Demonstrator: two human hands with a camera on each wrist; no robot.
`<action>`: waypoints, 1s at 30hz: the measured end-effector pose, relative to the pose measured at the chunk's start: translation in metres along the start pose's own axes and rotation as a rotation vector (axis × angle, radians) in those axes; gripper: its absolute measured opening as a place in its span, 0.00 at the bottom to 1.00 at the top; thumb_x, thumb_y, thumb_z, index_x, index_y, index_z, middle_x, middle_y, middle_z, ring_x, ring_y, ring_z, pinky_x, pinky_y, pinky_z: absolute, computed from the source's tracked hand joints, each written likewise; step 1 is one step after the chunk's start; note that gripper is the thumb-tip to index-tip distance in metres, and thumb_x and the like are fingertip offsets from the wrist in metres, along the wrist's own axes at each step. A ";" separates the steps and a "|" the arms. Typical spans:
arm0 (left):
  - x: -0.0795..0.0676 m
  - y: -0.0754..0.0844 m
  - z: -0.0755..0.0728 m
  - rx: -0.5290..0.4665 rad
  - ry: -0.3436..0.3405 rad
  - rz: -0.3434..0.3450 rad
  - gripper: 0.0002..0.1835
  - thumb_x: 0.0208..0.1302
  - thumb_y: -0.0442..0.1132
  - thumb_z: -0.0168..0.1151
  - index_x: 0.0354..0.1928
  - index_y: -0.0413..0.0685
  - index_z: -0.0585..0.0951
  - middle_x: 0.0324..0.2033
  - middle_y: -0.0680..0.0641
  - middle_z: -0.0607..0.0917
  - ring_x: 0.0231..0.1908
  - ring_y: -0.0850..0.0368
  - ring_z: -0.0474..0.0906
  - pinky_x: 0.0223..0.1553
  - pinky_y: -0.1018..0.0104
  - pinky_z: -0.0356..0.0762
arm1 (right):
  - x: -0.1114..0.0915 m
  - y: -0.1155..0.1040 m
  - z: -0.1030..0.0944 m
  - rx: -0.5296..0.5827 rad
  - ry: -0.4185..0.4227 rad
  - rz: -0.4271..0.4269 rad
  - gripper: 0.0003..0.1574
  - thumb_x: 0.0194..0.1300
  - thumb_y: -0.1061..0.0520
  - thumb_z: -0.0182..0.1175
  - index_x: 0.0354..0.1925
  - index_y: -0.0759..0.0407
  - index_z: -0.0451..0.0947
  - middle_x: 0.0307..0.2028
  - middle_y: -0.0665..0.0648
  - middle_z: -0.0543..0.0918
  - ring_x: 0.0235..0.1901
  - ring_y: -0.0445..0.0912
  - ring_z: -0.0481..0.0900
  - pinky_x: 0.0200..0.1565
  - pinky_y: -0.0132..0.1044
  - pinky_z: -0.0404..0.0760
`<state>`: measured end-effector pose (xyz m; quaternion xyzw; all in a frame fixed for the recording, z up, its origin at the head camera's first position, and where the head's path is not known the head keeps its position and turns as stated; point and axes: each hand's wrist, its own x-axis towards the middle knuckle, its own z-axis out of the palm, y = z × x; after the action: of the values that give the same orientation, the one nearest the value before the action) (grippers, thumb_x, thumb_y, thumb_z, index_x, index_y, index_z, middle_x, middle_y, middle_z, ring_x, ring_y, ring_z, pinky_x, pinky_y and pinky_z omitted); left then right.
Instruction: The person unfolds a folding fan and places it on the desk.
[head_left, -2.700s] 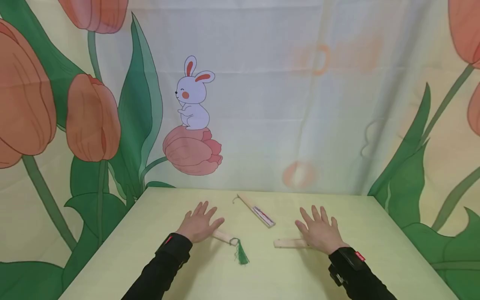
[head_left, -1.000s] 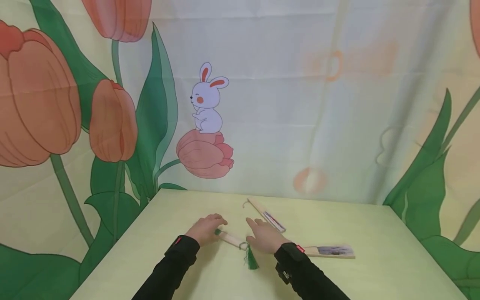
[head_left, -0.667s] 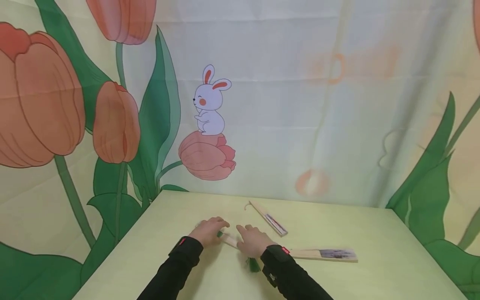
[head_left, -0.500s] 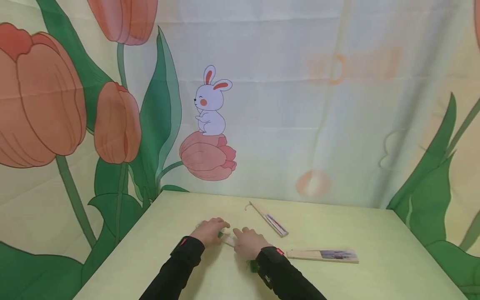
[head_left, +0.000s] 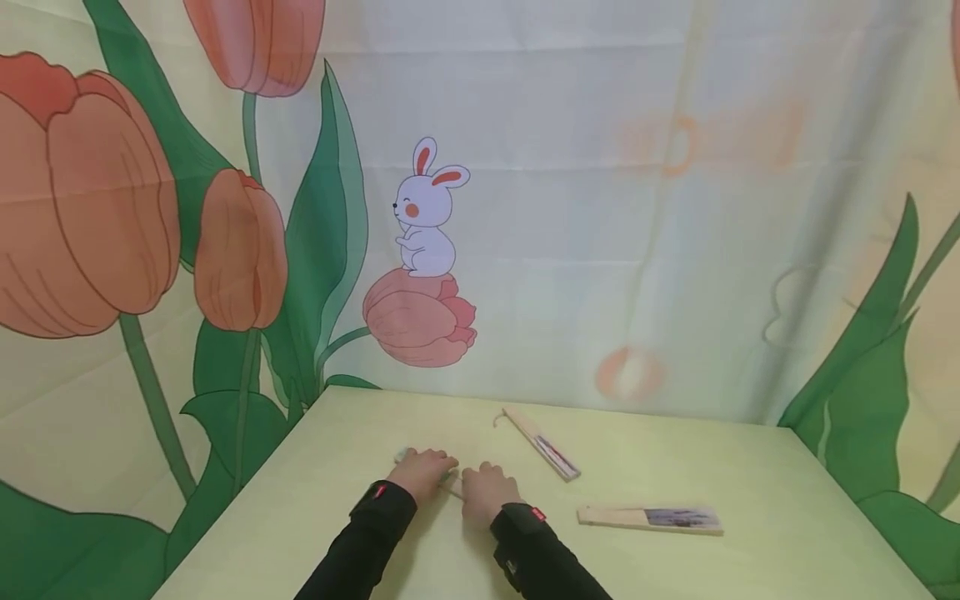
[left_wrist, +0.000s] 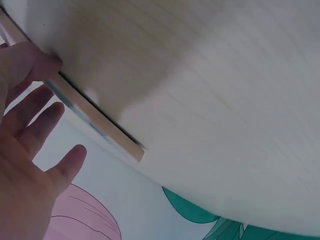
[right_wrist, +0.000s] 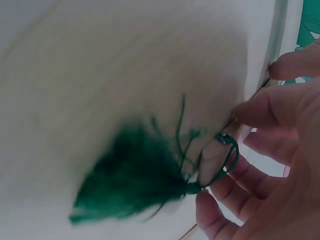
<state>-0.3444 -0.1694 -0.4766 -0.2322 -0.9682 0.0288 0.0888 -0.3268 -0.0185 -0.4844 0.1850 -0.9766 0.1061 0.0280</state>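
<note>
A folded hand fan (head_left: 453, 484) with pale wooden ribs lies between my hands on the table. My left hand (head_left: 423, 473) pinches it toward its far left end; in the left wrist view its thumb is on one side of the fan (left_wrist: 102, 116) and fingers are on the other, the remaining fingers spread. My right hand (head_left: 488, 495) grips the near end, thumb and fingers either side of the wood in the right wrist view. From that end hangs a green tassel (right_wrist: 132, 172) on a looped cord, partly blurred. My right hand hides the tassel in the head view.
Another folded fan (head_left: 543, 447) with a thin cord lies slanted behind my right hand. A third folded fan (head_left: 648, 519), with a purplish printed section, lies to the right. The yellow table (head_left: 675, 454) ends at a curtain (head_left: 562, 250) printed with tulips and a rabbit.
Both hands have come down from a spread, raised position. The right hand moved left, off the right-hand fan, to the tasselled fan's near end. Both hands now hold that fan; the view shifted slightly.
</note>
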 end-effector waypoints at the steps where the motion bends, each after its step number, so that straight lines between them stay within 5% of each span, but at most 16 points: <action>1: -0.001 0.000 0.002 0.031 0.011 0.012 0.16 0.56 0.29 0.68 0.47 0.52 0.83 0.39 0.50 0.84 0.43 0.52 0.80 0.44 0.50 0.76 | 0.000 -0.001 0.001 0.008 0.004 0.002 0.15 0.56 0.58 0.65 0.44 0.57 0.80 0.35 0.57 0.74 0.40 0.54 0.74 0.39 0.53 0.77; 5: -0.002 0.002 0.011 0.150 0.067 0.084 0.11 0.57 0.32 0.67 0.40 0.55 0.83 0.32 0.52 0.80 0.36 0.55 0.79 0.38 0.55 0.74 | -0.003 -0.002 0.001 0.023 0.007 0.021 0.14 0.52 0.56 0.68 0.38 0.56 0.79 0.31 0.55 0.73 0.35 0.53 0.74 0.34 0.51 0.76; 9: -0.002 0.006 0.015 0.234 0.104 0.129 0.07 0.59 0.36 0.67 0.39 0.55 0.83 0.32 0.52 0.79 0.36 0.55 0.77 0.37 0.57 0.74 | -0.004 -0.001 -0.004 0.056 -0.022 0.043 0.20 0.50 0.55 0.70 0.43 0.56 0.78 0.30 0.55 0.73 0.29 0.50 0.73 0.29 0.48 0.75; 20: -0.006 0.008 0.011 0.209 0.104 0.159 0.03 0.62 0.36 0.65 0.34 0.53 0.80 0.29 0.52 0.78 0.35 0.55 0.77 0.37 0.57 0.75 | -0.008 -0.002 -0.008 0.103 -0.118 0.077 0.08 0.58 0.57 0.63 0.35 0.58 0.75 0.24 0.53 0.73 0.22 0.48 0.69 0.22 0.41 0.67; 25: -0.005 0.007 0.012 0.218 0.116 0.185 0.05 0.60 0.36 0.66 0.31 0.54 0.79 0.27 0.53 0.79 0.33 0.56 0.77 0.38 0.59 0.73 | -0.015 0.003 -0.013 0.285 -0.111 0.036 0.06 0.60 0.61 0.60 0.37 0.60 0.74 0.25 0.53 0.72 0.22 0.47 0.69 0.22 0.40 0.67; 30: -0.004 0.012 0.006 0.118 0.095 0.172 0.08 0.56 0.39 0.69 0.28 0.55 0.77 0.20 0.57 0.76 0.24 0.60 0.72 0.33 0.61 0.68 | -0.025 0.013 -0.024 0.618 -0.179 -0.019 0.04 0.57 0.67 0.57 0.31 0.60 0.74 0.19 0.51 0.68 0.14 0.41 0.61 0.15 0.32 0.57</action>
<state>-0.3369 -0.1606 -0.4844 -0.3097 -0.9361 0.0823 0.1452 -0.3082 0.0073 -0.4660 0.2025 -0.8949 0.3809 -0.1143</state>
